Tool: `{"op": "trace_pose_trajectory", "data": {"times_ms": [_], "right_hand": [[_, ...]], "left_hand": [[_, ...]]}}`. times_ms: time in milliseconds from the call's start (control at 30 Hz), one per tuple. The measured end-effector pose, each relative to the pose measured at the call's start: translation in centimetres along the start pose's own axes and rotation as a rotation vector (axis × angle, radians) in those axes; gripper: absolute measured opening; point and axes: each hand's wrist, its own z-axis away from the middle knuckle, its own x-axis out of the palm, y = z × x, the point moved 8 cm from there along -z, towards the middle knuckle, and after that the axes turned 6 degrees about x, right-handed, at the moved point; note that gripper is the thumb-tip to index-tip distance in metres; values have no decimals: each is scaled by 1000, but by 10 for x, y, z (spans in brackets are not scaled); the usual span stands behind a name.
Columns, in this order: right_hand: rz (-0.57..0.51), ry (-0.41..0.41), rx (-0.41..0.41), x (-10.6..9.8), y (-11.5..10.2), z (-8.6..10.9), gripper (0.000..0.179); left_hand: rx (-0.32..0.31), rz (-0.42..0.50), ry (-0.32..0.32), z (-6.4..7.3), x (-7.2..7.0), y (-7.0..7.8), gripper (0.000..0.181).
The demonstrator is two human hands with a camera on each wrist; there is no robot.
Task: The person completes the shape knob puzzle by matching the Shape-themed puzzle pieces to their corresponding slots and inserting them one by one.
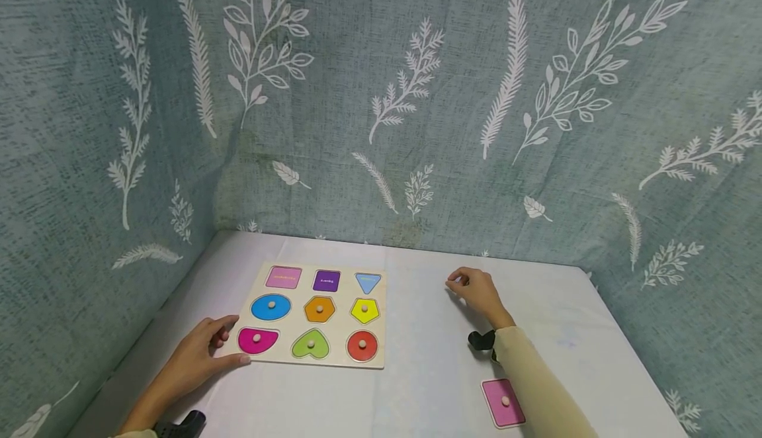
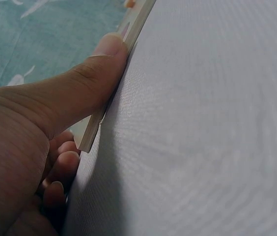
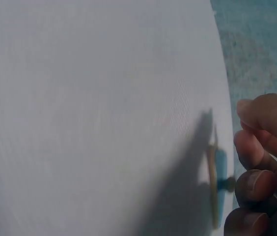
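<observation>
A flat puzzle board (image 1: 338, 352) of pale, smooth wood lies left of centre on the bench (image 1: 428, 385), which is draped in white, faintly ribbed cloth. The board is rectangular, its long axis running left to right, slightly askew.

Its far row holds flat lettered outlines: a pink rectangle (image 1: 283, 278), a purple square (image 1: 327, 281) and a pale blue triangle (image 1: 368, 282) pointing near. Knobbed pieces fill the rest: blue oval (image 1: 262, 308), orange hexagon (image 1: 315, 313), yellow pentagon (image 1: 369, 315), magenta half-round (image 1: 268, 343) with its flat side far, green heart (image 1: 318, 352) pointing far, red disc (image 1: 369, 353).

The left hand (image 1: 193, 355) spans the near left corner, thumb and index finger spread, touching the board's edges.

Well to the right, the right hand (image 1: 479, 292) has curled fingers, thumb and index close together. A blue piece (image 3: 220, 184) with a wooden rim and round knob (image 3: 231, 184) shows blurred and edge-on just beside them; whether they pinch it, I cannot tell.

Nearer lies a pink knobbed rectangle (image 1: 499, 415), long axis near to far, by the cream sleeve (image 1: 538, 382). Teal woven cloth (image 1: 357, 180) with white leaf prints rises behind and left.
</observation>
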Motion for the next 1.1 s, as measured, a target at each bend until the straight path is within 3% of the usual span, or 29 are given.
{"op": "trace_pose_trajectory", "data": {"times_ms": [300,533,1100], "right_hand": [[1,32,24,-7,14,-6,17],[3,70,102,-12,22,-5,25],[3,27,181,-19,35,4,25]], "left_hand": [[-3,3,-4,2,-1,0,94],[-24,1,-11,4,-1,-2,95],[-3,7,9,2,-1,2,93]]}}
